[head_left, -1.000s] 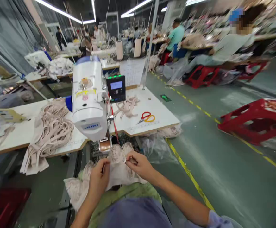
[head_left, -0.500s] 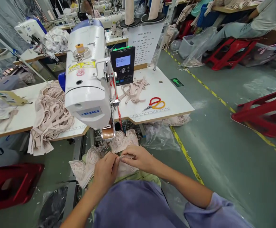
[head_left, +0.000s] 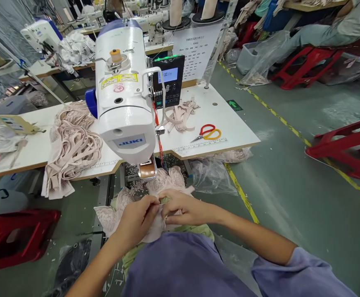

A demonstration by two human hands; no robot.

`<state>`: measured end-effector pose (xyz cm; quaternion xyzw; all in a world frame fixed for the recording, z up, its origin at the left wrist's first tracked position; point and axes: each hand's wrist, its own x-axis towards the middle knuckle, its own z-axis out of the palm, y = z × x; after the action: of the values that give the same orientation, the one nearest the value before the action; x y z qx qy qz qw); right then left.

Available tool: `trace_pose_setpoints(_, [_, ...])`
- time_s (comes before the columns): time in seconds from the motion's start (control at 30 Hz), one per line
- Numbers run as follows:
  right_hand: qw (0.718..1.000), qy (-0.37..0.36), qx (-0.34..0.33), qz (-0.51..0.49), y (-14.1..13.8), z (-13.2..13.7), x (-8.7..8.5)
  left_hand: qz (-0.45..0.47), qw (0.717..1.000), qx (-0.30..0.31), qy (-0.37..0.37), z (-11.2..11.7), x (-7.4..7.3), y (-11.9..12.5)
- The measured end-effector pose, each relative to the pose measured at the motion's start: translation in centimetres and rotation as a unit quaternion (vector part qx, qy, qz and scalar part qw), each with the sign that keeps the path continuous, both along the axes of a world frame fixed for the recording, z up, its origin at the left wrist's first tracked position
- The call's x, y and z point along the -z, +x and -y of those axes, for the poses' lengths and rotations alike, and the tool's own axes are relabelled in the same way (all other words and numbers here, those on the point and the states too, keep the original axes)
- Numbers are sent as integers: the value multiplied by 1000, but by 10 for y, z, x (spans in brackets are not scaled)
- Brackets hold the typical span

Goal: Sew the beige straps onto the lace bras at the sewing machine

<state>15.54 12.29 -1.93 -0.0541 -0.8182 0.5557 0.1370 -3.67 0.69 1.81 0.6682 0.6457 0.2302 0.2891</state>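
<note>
Beige lace bras lie over my lap, one cup (head_left: 164, 179) below the sewing machine head (head_left: 121, 90) and another cup (head_left: 107, 218) to the left. My left hand (head_left: 138, 216) is closed in a pinch on the edge of the bra fabric. Close beside it, my right hand (head_left: 186, 208) has curled fingers and pinches a thin pale strip (head_left: 164, 222) hanging at the fingertips. Part of the fabric between the hands is hidden by my fingers.
Scissors (head_left: 207, 133) with red and yellow handles lie by a ruler (head_left: 198, 146) on the white table. Beige straps are piled at left (head_left: 74, 148) and behind the scissors (head_left: 181, 115). A control panel (head_left: 169, 80) stands beside the machine. Red stools (head_left: 347, 148) stand on the floor.
My hands have come slightly apart from their shared pinch, and the right fingers have curled downward. A thin strip now shows below them. The whole view has shifted a little.
</note>
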Motion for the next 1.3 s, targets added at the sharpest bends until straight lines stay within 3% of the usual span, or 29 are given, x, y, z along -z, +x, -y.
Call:
trace_pose_setpoints(0.07, [998, 64, -18, -6, -5, 7, 0, 1, 1000, 11, 16, -1, -1, -1])
trace_pose_setpoints(0.17, [990, 138, 11, -22, -12, 16, 4, 28, 998, 16, 54, 0, 1, -5])
trace_pose_setpoints(0.37, [969, 234, 54, -52, -16, 26, 1, 3, 995, 41, 95, 8, 4, -11])
trace_pose_setpoints(0.53, [945, 314, 92, -21, -19, 40, 4, -50, 998, 21, -11, 2, -5, -7])
trace_pose_setpoints(0.7, [934, 350, 68, 2, -22, 42, 14, -71, 989, 76, -109, -12, -11, -13])
trace_pose_setpoints(0.87, [931, 355, 83, -16, -21, 36, 7, -123, 983, 116, -67, -15, -11, -16])
trace_pose_setpoints(1.07, [946, 304, 110, -17, -23, 38, 8, -179, 969, 165, -35, -17, -9, -16])
trace_pose_setpoints(1.17, [955, 264, 131, -33, -26, 35, 11, -92, 983, 150, -53, -22, -9, -21])
trace_pose_setpoints(1.3, [965, 175, 180, -70, -29, 30, 9, 124, 989, 16, -82, -24, -2, -18])
